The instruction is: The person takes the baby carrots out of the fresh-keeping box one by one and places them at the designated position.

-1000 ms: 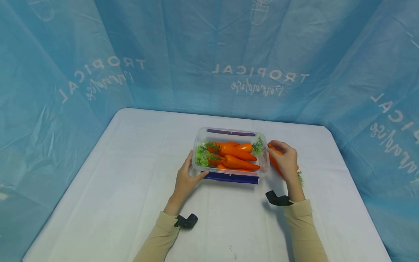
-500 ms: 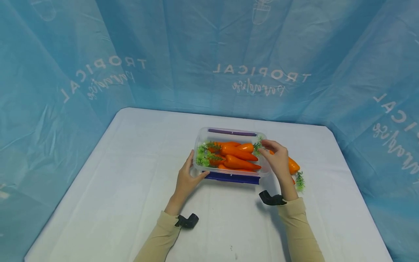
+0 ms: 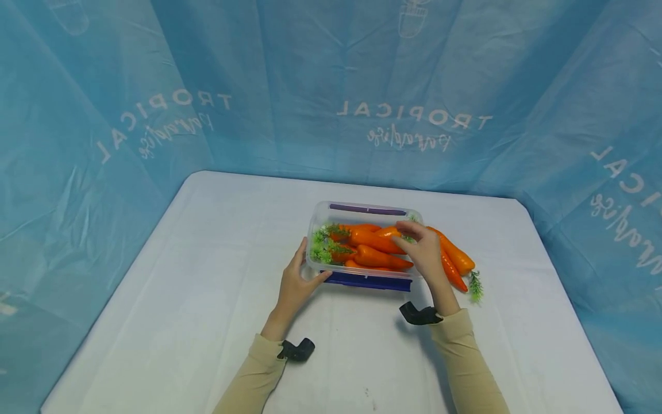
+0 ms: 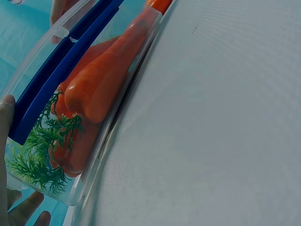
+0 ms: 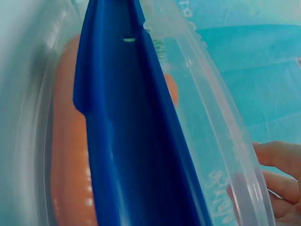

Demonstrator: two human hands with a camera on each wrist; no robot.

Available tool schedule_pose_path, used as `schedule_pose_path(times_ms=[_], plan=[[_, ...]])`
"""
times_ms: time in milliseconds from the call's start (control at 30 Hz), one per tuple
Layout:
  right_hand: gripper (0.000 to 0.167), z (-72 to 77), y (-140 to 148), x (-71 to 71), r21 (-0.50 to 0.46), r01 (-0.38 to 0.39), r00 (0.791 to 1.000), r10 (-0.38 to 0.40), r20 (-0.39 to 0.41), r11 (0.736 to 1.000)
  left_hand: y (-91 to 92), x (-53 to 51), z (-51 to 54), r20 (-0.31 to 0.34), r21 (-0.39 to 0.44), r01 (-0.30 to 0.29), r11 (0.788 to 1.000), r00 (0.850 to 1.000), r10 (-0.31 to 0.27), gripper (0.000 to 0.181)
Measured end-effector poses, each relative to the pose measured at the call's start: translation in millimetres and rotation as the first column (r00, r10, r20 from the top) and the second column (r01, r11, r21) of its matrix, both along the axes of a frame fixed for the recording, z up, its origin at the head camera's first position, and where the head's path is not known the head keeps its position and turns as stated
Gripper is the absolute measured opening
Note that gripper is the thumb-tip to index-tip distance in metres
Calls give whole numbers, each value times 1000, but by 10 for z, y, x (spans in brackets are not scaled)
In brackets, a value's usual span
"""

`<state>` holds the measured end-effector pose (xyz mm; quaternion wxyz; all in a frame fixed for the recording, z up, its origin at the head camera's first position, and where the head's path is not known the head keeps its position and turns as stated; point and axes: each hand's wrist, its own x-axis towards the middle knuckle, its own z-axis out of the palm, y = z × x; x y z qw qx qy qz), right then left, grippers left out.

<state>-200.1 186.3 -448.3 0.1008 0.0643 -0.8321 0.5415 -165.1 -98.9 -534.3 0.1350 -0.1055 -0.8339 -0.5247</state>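
A clear plastic container [image 3: 362, 275] with blue latches holds several orange carrots [image 3: 383, 257] with green leafy tops [image 3: 323, 251]. My left hand [image 3: 296, 284] grips its near left corner, the thumb at the front rim and the fingers along the left side. In the left wrist view that thumb lies beside the blue latch [image 4: 61, 70]. Over the container's right part hovers my right hand [image 3: 425, 252], fingers loosely bent, thumb and fingertips apart, nothing seen between them. It hides the right ends of some carrots. The right wrist view has its fingers [image 5: 282, 157] beyond the transparent rim.
Two more carrots [image 3: 455, 257] lie on the white tablecloth [image 3: 233, 259] just right of the container, one with its leafy top pointing toward me. A blue printed curtain [image 3: 289, 86] hangs behind the table and along both sides.
My right hand has moved left from above the loose carrots to above the container, uncovering those carrots. My left hand and the container stay about where they were.
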Motion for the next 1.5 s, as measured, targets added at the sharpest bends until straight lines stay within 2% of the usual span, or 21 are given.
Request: schedule_pose_path(times_ms=[267,867,1267,1500], plan=[[34,-21,-86,-3,25,-62,998,61,18,998,14,11,17,31,6,4,1000,1000,-4,96],[34,-86,-117,-45,51,-188,975,180,133,981,23,-13,13,-23,-12,5,1000,1000,-5,95],[36,-127,-122,-100,78,-282,932,253,260,956,0,-2,-1,3,-10,-4,1000,1000,4,96],[38,-139,-129,-118,92,-328,908,286,307,940,-1,-4,12,21,-12,-3,1000,1000,4,96]])
